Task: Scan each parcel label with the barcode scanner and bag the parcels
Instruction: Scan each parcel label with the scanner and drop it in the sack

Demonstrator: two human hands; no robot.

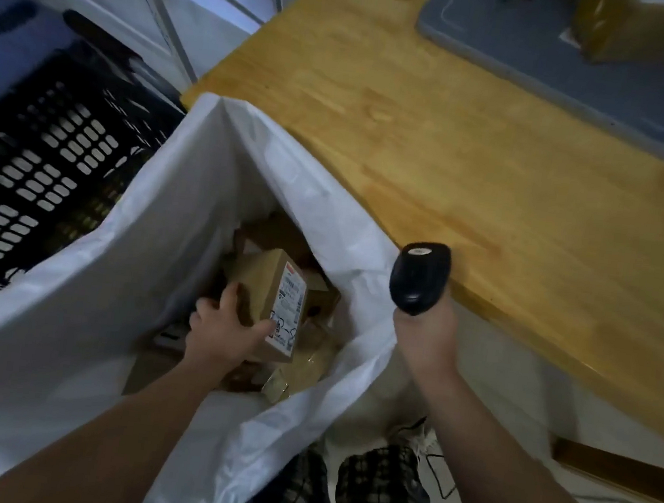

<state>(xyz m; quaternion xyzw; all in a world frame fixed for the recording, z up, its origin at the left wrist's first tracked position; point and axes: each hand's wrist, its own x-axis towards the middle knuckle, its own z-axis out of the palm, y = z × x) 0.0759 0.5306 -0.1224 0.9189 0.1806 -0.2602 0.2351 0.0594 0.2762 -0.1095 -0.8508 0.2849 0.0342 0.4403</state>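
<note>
A large white plastic bag stands open beside the wooden table. Deep inside it, my left hand grips a small brown cardboard parcel with a white printed label on its upper face. Other brown parcels lie under and around it in the bag. My right hand holds a black barcode scanner upright at the table's front edge, just right of the bag's rim.
The wooden table carries a grey tray at the back right with brown parcels on it. A black slotted crate stands left of the bag. My checked trousers and a shoe show below.
</note>
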